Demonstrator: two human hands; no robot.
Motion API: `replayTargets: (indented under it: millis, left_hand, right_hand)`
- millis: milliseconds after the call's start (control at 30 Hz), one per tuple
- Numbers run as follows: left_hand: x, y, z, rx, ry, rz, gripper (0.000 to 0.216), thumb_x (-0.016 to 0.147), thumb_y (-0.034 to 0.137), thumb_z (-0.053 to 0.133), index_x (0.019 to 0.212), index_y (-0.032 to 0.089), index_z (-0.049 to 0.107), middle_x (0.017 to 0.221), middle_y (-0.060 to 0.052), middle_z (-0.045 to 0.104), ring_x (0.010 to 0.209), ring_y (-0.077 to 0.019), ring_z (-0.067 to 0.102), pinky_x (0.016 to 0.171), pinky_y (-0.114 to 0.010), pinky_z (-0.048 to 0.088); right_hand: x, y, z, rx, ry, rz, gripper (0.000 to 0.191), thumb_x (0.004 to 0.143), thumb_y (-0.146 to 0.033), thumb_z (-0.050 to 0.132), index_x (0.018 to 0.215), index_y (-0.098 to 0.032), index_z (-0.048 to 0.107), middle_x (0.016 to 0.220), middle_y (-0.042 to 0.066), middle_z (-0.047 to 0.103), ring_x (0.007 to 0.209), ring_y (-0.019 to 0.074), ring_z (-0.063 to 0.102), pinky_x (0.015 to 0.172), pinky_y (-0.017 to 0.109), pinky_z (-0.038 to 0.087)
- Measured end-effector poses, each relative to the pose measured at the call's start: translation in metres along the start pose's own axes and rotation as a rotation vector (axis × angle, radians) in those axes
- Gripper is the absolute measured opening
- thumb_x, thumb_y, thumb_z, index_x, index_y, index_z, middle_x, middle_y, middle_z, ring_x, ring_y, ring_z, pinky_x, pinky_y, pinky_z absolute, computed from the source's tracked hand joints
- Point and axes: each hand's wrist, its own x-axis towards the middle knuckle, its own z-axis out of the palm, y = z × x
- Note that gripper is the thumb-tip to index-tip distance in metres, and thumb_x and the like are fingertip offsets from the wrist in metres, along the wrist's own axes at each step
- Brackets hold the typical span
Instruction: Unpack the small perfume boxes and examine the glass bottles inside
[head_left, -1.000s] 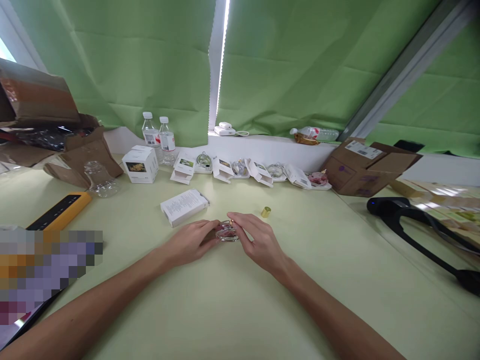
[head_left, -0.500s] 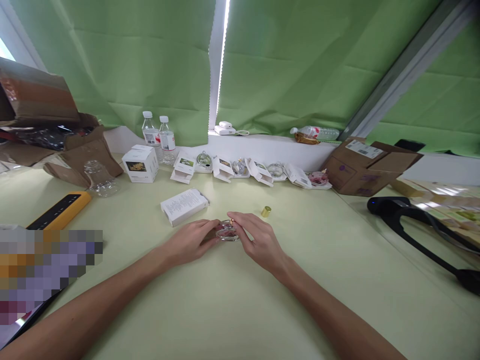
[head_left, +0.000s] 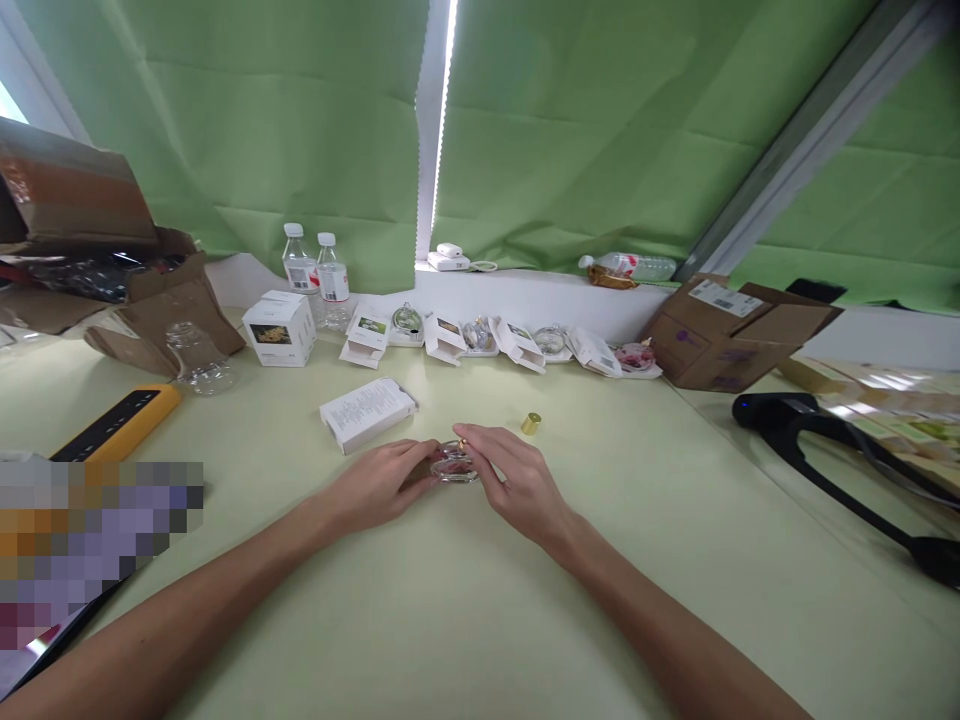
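A small clear glass bottle with pinkish contents stands on the pale green table in the middle. My left hand holds its left side with curled fingers. My right hand grips it from the right, thumb and forefinger pinched at its top. A small gold cap stands on the table just right of my hands. A white printed carton lies flat to the left, behind my left hand.
Along the back stand open white cartons and small glass bottles, a white box and two water bottles. Brown cardboard boxes sit at the right, a black handled device beyond. A yellow-edged device and a glass jar are left.
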Motion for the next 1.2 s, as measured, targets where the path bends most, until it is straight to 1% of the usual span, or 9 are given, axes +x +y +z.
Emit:
replayTargets:
  millis: [200,300,433,533,767,1033,1200]
  left_hand:
    - [0.0,-0.0003,0.0001,-0.003,0.004,0.01,0.028,0.095,0.037,0.042,0.12,0.027,0.049,0.114,-0.006,0.063,0.104,-0.0236,0.06,0.08,-0.034,0.048]
    - [-0.0001,-0.0005,0.0005,-0.005,0.006,0.005,0.028,0.095,0.038,0.042,0.12,0.027,0.049,0.112,-0.006,0.064,0.102,-0.0235,0.06,0.08,-0.034,0.049]
    - [-0.0002,0.0001,0.0003,-0.001,0.005,0.001,0.029,0.095,0.038,0.042,0.12,0.026,0.049,0.108,-0.006,0.064,0.099,-0.0228,0.061,0.08,-0.034,0.048]
    - [-0.0004,0.0007,-0.0001,0.002,-0.001,-0.002,0.027,0.095,0.037,0.042,0.118,0.026,0.05,0.107,-0.006,0.064,0.098,-0.0225,0.061,0.079,-0.034,0.048]
    - [-0.0004,0.0008,0.0008,0.002,0.011,-0.008,0.028,0.095,0.039,0.041,0.118,0.026,0.051,0.106,-0.006,0.064,0.098,-0.0233,0.061,0.079,-0.034,0.048]
    - [-0.0002,0.0009,0.0011,-0.004,0.017,-0.006,0.027,0.095,0.039,0.041,0.117,0.026,0.051,0.105,-0.006,0.065,0.098,-0.0229,0.061,0.079,-0.034,0.049]
    - [0.0,0.0011,0.0009,-0.003,0.01,0.007,0.027,0.095,0.039,0.041,0.118,0.026,0.05,0.105,-0.006,0.065,0.099,-0.0232,0.061,0.08,-0.034,0.048]
  right_hand:
    - [-0.0001,0.0028,-0.0016,-0.061,-0.031,-0.039,0.043,0.093,-0.012,0.043,0.134,-0.024,0.048,0.115,0.008,0.067,0.1,0.0209,0.065,0.081,0.036,0.058]
    - [0.0008,0.003,-0.0038,-0.096,-0.05,-0.067,0.045,0.093,-0.011,0.043,0.136,-0.023,0.045,0.116,0.008,0.066,0.1,0.0211,0.065,0.082,0.036,0.058]
    - [0.0022,0.0026,-0.0062,-0.12,-0.064,-0.094,0.046,0.092,-0.009,0.045,0.136,-0.023,0.045,0.118,0.008,0.065,0.102,0.0217,0.064,0.084,0.037,0.057]
    - [0.0027,0.0028,-0.0059,-0.102,-0.066,-0.085,0.046,0.092,-0.009,0.046,0.136,-0.023,0.045,0.117,0.007,0.066,0.101,0.0211,0.065,0.083,0.036,0.057]
    - [0.0041,0.0012,-0.0028,-0.075,-0.015,-0.045,0.04,0.094,-0.015,0.046,0.134,-0.023,0.048,0.11,0.007,0.069,0.094,0.0202,0.067,0.078,0.035,0.058]
    - [0.0045,0.0003,-0.0043,-0.064,-0.036,-0.077,0.045,0.093,-0.011,0.046,0.135,-0.025,0.048,0.12,0.006,0.065,0.103,0.0203,0.065,0.085,0.035,0.058]
    - [0.0038,-0.0009,-0.0039,-0.031,-0.038,-0.044,0.044,0.092,-0.01,0.046,0.134,-0.025,0.05,0.12,0.006,0.065,0.103,0.0205,0.064,0.083,0.036,0.058]
